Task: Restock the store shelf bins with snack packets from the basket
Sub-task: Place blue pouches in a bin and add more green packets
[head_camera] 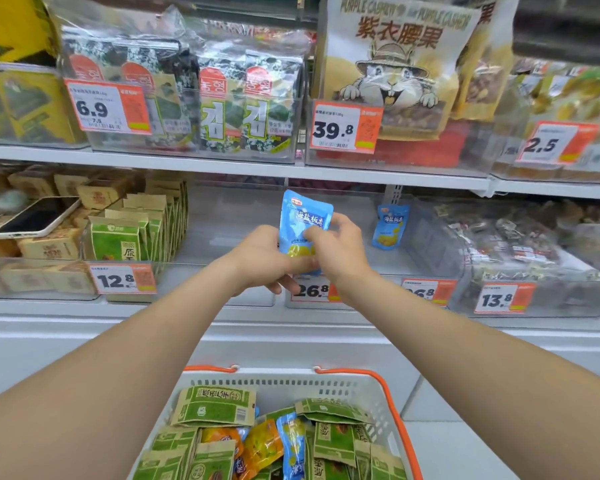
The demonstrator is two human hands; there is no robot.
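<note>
We hold the small light-blue glossy plastic snack packet upright before the clear plastic shelf bin, fingers of our left hand and right hand pinching its lower half; we judge it light, soft and slippery, best gripped by its flat sealed edges.

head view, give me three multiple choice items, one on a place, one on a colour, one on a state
1. The phone lies in: A the left bin B the right bin C the top shelf
2. The held packet is: A green B blue C orange
3. The packet is gripped by: A one hand B both hands C neither hand
A: the phone rests atop the left bin's stock. B: its front is blue. B: left hand and right hand both pinch it.
</note>
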